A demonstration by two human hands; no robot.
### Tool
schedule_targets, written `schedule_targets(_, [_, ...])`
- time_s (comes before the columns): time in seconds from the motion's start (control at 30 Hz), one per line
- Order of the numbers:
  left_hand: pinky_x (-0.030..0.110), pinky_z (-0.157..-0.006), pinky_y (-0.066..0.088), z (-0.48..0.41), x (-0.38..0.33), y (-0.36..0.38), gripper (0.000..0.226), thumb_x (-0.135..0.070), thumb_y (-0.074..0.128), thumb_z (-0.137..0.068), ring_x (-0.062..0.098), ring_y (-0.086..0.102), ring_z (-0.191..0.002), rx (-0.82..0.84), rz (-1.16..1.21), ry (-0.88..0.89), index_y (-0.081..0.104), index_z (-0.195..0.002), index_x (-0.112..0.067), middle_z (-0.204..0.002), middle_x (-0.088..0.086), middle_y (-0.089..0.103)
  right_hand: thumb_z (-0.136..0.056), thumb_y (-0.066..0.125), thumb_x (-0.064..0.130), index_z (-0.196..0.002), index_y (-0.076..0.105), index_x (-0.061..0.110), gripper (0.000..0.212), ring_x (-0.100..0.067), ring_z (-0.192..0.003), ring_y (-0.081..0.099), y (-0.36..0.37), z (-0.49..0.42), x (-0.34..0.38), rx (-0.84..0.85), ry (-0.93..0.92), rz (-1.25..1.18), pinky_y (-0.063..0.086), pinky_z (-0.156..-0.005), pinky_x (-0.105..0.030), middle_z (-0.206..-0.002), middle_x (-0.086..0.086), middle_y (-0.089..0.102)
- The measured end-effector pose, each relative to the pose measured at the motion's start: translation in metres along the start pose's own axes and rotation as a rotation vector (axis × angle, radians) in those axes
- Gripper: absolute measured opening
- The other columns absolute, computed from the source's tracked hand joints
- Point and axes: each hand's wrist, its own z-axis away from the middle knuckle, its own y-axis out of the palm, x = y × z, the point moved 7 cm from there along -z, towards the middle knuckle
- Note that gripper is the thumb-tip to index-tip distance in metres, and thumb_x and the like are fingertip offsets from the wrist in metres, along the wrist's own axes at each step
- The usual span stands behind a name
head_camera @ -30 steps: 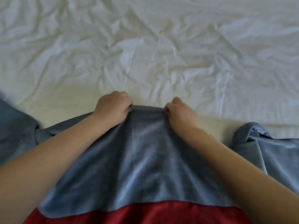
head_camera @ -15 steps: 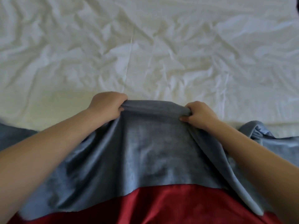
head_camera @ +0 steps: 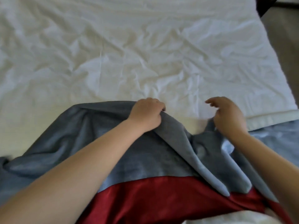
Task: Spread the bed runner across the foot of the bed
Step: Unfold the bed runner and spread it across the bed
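The bed runner (head_camera: pixel 100 139) is blue-grey velvet with a red satin band (head_camera: pixel 161 199) along its near side. It lies bunched across the foot of the bed (head_camera: pixel 113 54), which has a wrinkled white sheet. My left hand (head_camera: pixel 146 114) is shut on the runner's far edge, holding up a fold. My right hand (head_camera: pixel 228 113) hovers over the runner's far edge further right, fingers spread and curled, holding nothing. More of the runner (head_camera: pixel 278 139) lies flat at the right.
The bed's right edge (head_camera: pixel 281 88) runs diagonally at the right, with brown floor (head_camera: pixel 288 38) beyond it. A dark piece of furniture (head_camera: pixel 267 4) stands at the top right corner.
My right hand has let go of the runner's edge and opened, moving right. My left hand still grips the fold. The view has shifted right, showing the bed's right edge.
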Motion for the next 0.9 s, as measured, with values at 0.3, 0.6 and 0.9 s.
schedule_targets(0.3, [0.031, -0.075, 0.053, -0.062, -0.120, 0.083, 0.049, -0.070, 0.056, -0.068, 0.007, 0.060, -0.082, 0.259, 0.325, -0.091, 0.064, -0.098, -0.031, -0.092, -0.016, 0.065, -0.075, 0.065, 0.010, -0.125, 0.051, 0.032, 0.056, -0.024, -0.116, 0.047, -0.007, 0.009, -0.161, 0.388, 0.070, 0.409, 0.047, -0.080, -0.038, -0.124, 0.000, 0.048])
schedule_targets(0.6, [0.024, -0.067, 0.043, -0.119, -0.182, 0.074, 0.064, -0.067, 0.063, -0.067, 0.002, 0.057, -0.088, 0.044, 0.158, 0.032, 0.052, -0.122, -0.038, -0.112, -0.018, 0.059, -0.068, 0.067, 0.016, -0.118, 0.060, 0.023, 0.051, -0.020, -0.103, 0.054, -0.029, -0.005, -0.199, 0.212, -0.276, 0.186, 0.042, -0.072, -0.029, -0.114, 0.003, 0.057])
schedule_targets(0.9, [0.032, -0.068, 0.044, -0.160, -0.241, 0.125, 0.022, -0.028, 0.054, -0.086, 0.028, 0.062, -0.095, 0.134, -0.291, 0.207, 0.064, -0.104, -0.021, -0.105, 0.004, 0.065, -0.069, 0.077, 0.009, -0.092, 0.070, 0.009, 0.024, -0.035, -0.079, 0.062, -0.055, -0.035, -0.243, 0.136, -0.331, 0.304, 0.051, -0.063, -0.039, -0.086, -0.011, 0.065])
